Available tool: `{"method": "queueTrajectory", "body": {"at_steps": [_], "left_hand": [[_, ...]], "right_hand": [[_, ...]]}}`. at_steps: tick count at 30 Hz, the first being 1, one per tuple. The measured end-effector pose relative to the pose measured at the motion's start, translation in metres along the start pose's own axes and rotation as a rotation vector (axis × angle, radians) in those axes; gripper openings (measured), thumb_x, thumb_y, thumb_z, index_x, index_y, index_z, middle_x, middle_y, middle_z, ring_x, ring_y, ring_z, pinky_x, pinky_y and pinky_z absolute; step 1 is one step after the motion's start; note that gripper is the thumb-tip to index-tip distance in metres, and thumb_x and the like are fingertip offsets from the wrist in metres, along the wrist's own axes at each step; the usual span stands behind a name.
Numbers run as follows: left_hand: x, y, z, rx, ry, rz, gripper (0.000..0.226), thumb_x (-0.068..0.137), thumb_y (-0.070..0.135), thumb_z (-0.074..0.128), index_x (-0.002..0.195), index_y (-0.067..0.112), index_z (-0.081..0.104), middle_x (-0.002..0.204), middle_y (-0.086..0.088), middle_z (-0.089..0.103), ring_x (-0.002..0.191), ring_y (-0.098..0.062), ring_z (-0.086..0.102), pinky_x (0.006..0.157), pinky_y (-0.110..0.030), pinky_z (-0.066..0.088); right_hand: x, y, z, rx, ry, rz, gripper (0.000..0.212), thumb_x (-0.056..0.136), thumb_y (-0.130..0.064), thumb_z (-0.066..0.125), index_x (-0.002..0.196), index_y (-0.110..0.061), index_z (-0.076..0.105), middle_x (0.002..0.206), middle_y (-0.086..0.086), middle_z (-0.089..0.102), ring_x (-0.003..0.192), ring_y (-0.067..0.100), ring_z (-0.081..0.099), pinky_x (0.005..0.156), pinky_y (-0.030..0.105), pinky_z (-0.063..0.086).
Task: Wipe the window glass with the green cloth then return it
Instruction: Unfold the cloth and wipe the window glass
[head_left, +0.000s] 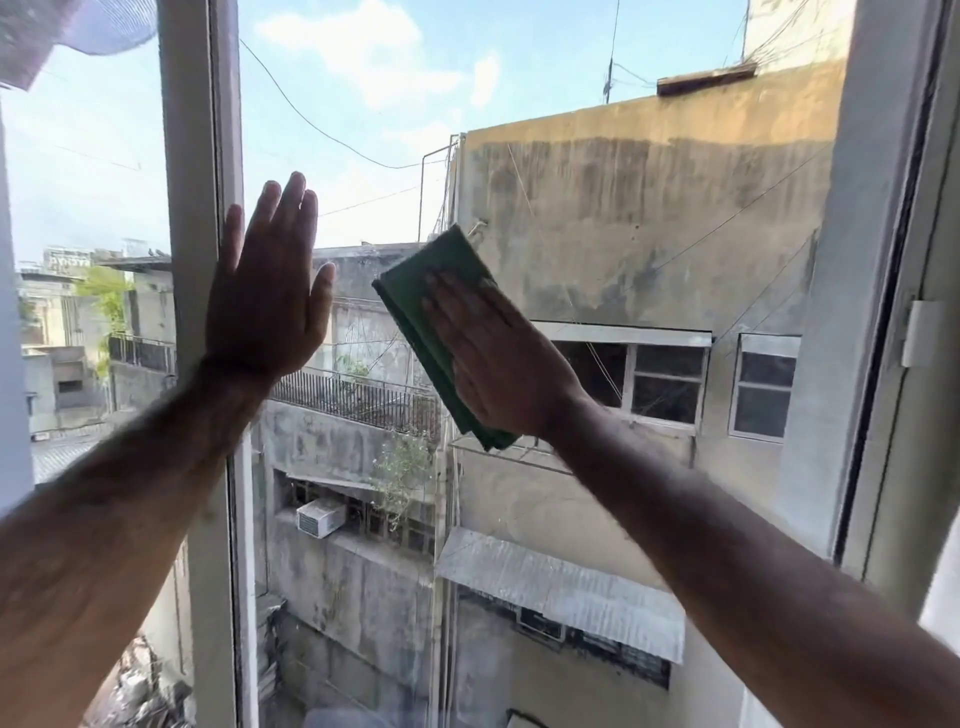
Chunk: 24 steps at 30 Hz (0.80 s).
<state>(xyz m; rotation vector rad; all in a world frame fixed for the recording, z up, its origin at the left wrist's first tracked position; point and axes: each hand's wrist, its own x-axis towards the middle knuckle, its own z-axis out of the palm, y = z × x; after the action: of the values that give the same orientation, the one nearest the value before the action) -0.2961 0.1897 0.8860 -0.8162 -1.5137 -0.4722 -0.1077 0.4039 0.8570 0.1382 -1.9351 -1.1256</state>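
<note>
A folded green cloth (422, 306) lies flat against the window glass (597, 218) near the middle of the pane. My right hand (498, 358) presses on it with the palm and flat fingers, covering its lower right part. My left hand (267, 296) is spread open, palm forward, against the glass beside the white vertical frame bar (197, 156). It holds nothing. The two hands are a short gap apart.
The white window frame (883, 260) with a latch (922, 332) borders the pane on the right. A second pane (88, 171) lies left of the bar. A pale mesh object (78, 26) hangs at the top left. Grey buildings show through the glass.
</note>
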Motion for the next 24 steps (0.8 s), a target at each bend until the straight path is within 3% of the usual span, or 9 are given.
{"method": "queueTrajectory", "body": {"at_steps": [2,8,12,14,18,20,24], "left_hand": [[0.000,-0.001,0.000,0.004,0.004,0.006,0.067,0.110,0.034,0.029,0.168,0.007,0.010,0.179,-0.012,0.010,0.167,-0.028,0.009,0.135,-0.054,0.011],[0.004,0.001,-0.003,0.006,-0.046,0.018,0.068,0.110,0.038,0.024,0.168,0.008,0.007,0.179,-0.012,0.005,0.167,-0.029,0.006,0.135,-0.054,0.008],[0.007,0.003,-0.015,0.011,-0.055,0.024,0.066,0.110,0.035,0.031,0.164,-0.001,0.020,0.175,-0.023,0.018,0.162,-0.039,0.021,0.133,-0.055,0.021],[0.010,0.011,-0.020,-0.045,-0.020,0.043,0.060,0.111,0.035,0.038,0.152,-0.008,0.041,0.161,-0.031,0.040,0.149,-0.044,0.042,0.124,-0.055,0.039],[0.004,0.053,-0.034,-0.299,-0.021,0.071,0.043,0.109,0.035,0.051,0.128,-0.002,0.062,0.119,-0.023,0.071,0.097,-0.032,0.072,0.080,-0.045,0.064],[0.001,0.075,-0.038,-0.441,-0.060,0.014,0.041,0.105,0.032,0.063,0.128,-0.002,0.066,0.106,-0.018,0.077,0.076,-0.020,0.069,0.069,-0.032,0.060],[0.000,0.098,-0.034,-0.596,-0.124,-0.167,0.034,0.095,0.028,0.077,0.116,0.002,0.075,0.096,-0.014,0.079,0.067,-0.012,0.060,0.070,-0.024,0.050]], "right_hand": [[-0.019,0.009,0.002,0.035,-0.018,-0.078,0.063,0.109,-0.028,0.017,0.164,0.000,0.006,0.174,0.021,0.010,0.163,0.033,0.007,0.133,0.052,0.014],[-0.035,0.015,0.002,0.094,0.047,0.077,0.058,0.109,-0.025,0.029,0.164,-0.007,0.022,0.174,0.013,0.020,0.163,0.024,0.014,0.132,0.048,0.021],[-0.033,0.018,0.002,0.255,0.100,0.066,0.043,0.107,-0.016,0.044,0.147,0.000,0.051,0.168,0.017,0.035,0.159,0.028,0.028,0.127,0.052,0.030],[-0.033,0.017,0.001,0.294,0.119,0.077,0.039,0.107,-0.015,0.044,0.141,0.000,0.056,0.166,0.018,0.038,0.158,0.028,0.031,0.126,0.053,0.032],[-0.032,0.010,-0.005,0.293,0.175,0.088,0.037,0.106,-0.014,0.046,0.137,0.001,0.059,0.164,0.018,0.042,0.157,0.028,0.034,0.127,0.051,0.031],[-0.032,0.009,-0.006,0.288,0.207,0.101,0.035,0.106,-0.013,0.049,0.137,0.000,0.060,0.163,0.017,0.043,0.156,0.027,0.036,0.127,0.051,0.032],[-0.039,0.008,-0.008,0.300,0.252,0.142,0.033,0.105,-0.014,0.057,0.136,-0.007,0.065,0.159,0.014,0.051,0.153,0.027,0.042,0.126,0.050,0.035]]}}
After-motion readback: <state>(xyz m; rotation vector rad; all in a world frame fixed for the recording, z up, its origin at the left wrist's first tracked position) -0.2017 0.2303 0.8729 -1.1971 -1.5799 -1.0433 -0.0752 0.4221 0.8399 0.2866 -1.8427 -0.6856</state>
